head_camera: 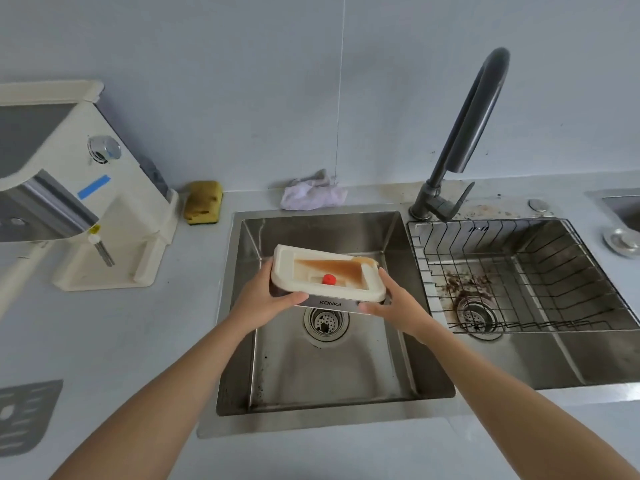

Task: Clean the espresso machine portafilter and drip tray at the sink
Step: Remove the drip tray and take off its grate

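Grey surface (pixel 166 341), steel sink (pixel 394 244): left grip (pixel 263 299) and right grip (pixel 398 306) clasp the tilted drip tray (pixel 287 258), brown liquid (pixel 332 268) undumped; portafilter unseen.

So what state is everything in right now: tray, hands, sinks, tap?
drip tray: tilted over the left sink, brown liquid pooled inside.
left hand: grips the tray's left end.
right hand: grips its right end.
left sink: strainer in drain, no water seen.
right sink: wire basket inside, brown residue round drain.
tap: no water running.
grate: off the tray, flat on the counter.
cloth: crumpled behind the left sink.
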Motion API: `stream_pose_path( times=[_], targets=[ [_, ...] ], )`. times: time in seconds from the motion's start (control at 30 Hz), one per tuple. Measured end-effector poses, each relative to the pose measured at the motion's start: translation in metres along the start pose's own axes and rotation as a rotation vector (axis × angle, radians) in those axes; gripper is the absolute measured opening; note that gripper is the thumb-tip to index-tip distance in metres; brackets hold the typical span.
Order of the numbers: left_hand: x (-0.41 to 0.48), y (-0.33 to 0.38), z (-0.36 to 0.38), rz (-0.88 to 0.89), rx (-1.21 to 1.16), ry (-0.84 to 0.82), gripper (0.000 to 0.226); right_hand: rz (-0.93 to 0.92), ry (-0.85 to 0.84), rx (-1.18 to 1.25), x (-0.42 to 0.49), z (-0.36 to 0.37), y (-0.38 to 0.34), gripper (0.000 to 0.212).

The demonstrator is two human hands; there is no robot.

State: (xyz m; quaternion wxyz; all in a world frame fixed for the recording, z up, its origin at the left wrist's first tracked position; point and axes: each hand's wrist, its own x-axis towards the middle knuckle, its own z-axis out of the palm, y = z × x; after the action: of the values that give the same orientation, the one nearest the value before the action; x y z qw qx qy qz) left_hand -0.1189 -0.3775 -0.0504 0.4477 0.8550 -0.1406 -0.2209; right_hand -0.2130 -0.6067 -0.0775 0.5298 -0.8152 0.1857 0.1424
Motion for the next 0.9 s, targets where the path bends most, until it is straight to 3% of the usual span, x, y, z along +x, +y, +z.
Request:
stream_pose_path(
  times=[0.43, 0.6, 0.73, 0.8, 0.9],
  targets=[
    [0.032, 0.033, -0.007, -0.076, 0.010, 0.033, 0.064, 0.052, -0.011, 0.088, 0.017, -0.001, 0.000, 0.031],
    [0.046, 0.036, -0.016, -0.079, 0.052, 0.030, 0.050, 0.079, -0.004, 0.113, 0.021, 0.007, -0.005, 0.046],
    [0.053, 0.038, -0.019, -0.088, 0.076, 0.022, 0.038, 0.129, -0.025, 0.100, 0.025, 0.013, -0.004, 0.042],
    [0.055, 0.039, -0.020, -0.111, 0.088, 0.028, 0.042, 0.144, -0.030, 0.105, 0.025, 0.015, -0.005, 0.037],
    [0.059, 0.041, -0.021, -0.187, 0.135, 0.000, 0.062, 0.173, -0.057, 0.083, 0.025, 0.019, -0.003, 0.051]
  ],
)
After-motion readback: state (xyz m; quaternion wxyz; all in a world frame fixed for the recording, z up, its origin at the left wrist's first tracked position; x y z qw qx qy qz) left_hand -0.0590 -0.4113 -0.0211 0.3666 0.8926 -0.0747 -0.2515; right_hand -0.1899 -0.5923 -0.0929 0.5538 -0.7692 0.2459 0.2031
